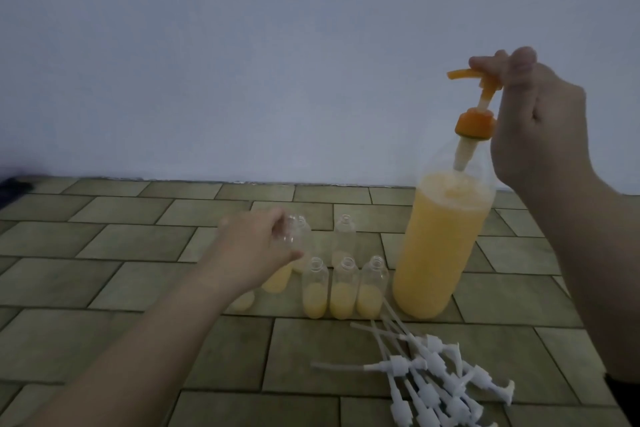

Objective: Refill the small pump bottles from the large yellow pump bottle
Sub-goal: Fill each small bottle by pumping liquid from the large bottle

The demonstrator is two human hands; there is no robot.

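The large yellow pump bottle (440, 246) stands at the right, nearly full of yellow liquid. My right hand (533, 121) grips its orange pump head (474, 78), with the nozzle pointing left. My left hand (256, 250) holds a small clear bottle (289, 236) tilted, a little yellow liquid at its bottom. Three small uncapped bottles (343, 288) stand in a front row, each part-filled with yellow. Two more small bottles (344, 236) stand behind them.
A pile of several white pump tops with long dip tubes (433, 378) lies at the front right on the tile-patterned surface (138, 253). A plain wall (242, 45) rises behind. A dark object (14, 184) sits at the far left edge.
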